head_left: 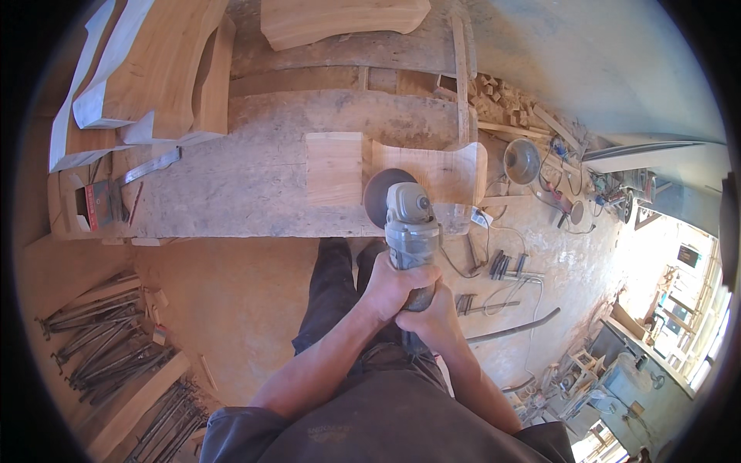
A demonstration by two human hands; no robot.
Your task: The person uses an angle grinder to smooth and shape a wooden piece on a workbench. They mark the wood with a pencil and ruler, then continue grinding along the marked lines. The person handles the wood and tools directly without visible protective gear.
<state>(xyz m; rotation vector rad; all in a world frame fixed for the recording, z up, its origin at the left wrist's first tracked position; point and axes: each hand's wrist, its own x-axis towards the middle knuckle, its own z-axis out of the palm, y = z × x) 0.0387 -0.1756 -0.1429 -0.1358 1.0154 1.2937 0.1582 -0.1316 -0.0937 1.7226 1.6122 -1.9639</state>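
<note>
My L hand (390,284) wrapped rd grinder (413,241) body | my R hand (434,316) wrapped rd its rear | disc (378,199) by wood pc (436,168), ctr frame

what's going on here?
A person grips an angle grinder with both hands, the left hand closer to its head and the right hand further back. Its round disc is at the near edge of a curved piece of wood on the workbench; whether it touches the wood, I can't tell. A squarish wooden block lies just left of that piece.
</note>
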